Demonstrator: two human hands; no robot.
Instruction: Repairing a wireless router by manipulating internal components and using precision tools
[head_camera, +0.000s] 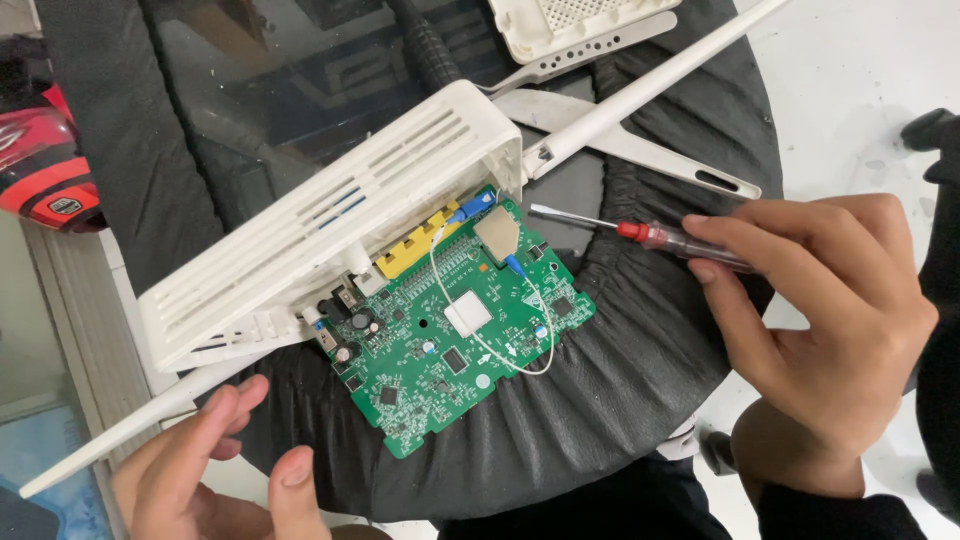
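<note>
Head view: the green circuit board (455, 335) lay at centre, half out of the white casing (330, 220) at ten o'clock. Right hand (820, 320) pinched a red-tipped screwdriver (640, 232). Left hand (215, 470) was spread, empty, beside an antenna (120, 430). The board seemed light, stiff, fragile; edges offered the safest hold.

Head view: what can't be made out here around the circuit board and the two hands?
- Circuit board: its upper-left part is hidden under the white casing.
- Screwdriver: the handle end is hidden in the right hand.
- Left hand: cut off by the bottom edge.
- Board components: too small to identify.
- Second casing piece: cut off by the top edge.
</note>
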